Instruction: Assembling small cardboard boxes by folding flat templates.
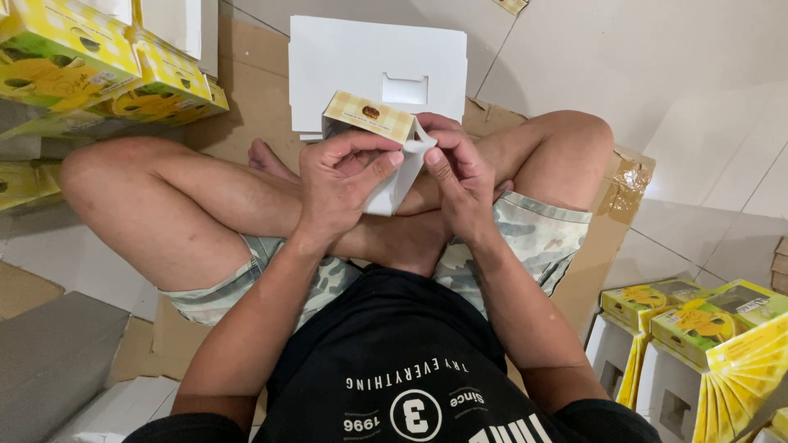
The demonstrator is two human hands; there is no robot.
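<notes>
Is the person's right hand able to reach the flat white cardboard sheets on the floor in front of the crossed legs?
Probably yes, but not at once. The right hand and left hand both grip a small folded carton. The flat white cardboard sheets lie just beyond, with nothing between; the hand would need to let go first.

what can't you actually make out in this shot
- Head view: the inside of the small carton is hidden by its own checked flap and both hands.
- Fingertips of the left hand and right hand curl behind the card, so the exact grip is unclear.
- The flat white carton blanks on the floor: the count in the pile is too thin to tell.
- Finished yellow boxes at lower right are cut off by the frame edge.
</notes>
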